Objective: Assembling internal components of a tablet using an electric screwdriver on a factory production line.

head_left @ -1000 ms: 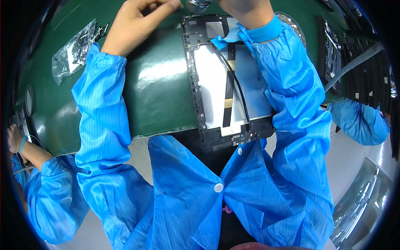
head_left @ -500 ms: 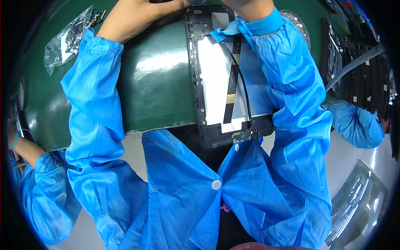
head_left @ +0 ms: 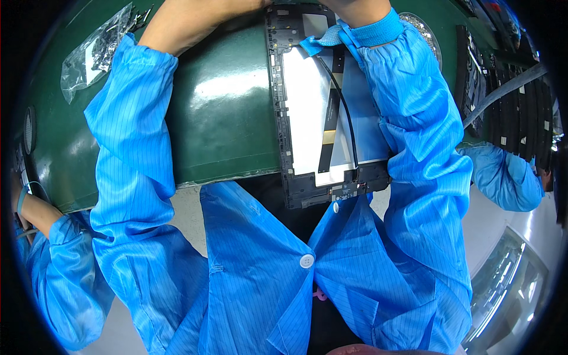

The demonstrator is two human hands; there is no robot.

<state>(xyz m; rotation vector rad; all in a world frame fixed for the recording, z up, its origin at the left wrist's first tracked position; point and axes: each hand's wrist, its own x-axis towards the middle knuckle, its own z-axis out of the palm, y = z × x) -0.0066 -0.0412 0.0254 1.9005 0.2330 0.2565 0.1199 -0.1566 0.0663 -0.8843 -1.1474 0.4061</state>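
Left hand (head_left: 222,10), right hand (head_left: 355,7) cropped at top, can't tell grips; framed panel (head_left: 306,118) near both.

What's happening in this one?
A person in blue sleeves has both hands at the far end of an open, flat device panel: the left hand near its left corner, the right hand to the right. The picture's top edge cuts off the fingers, so any grip is hidden. The panel lies on a green table, overhanging its near edge, with a black cable along it.
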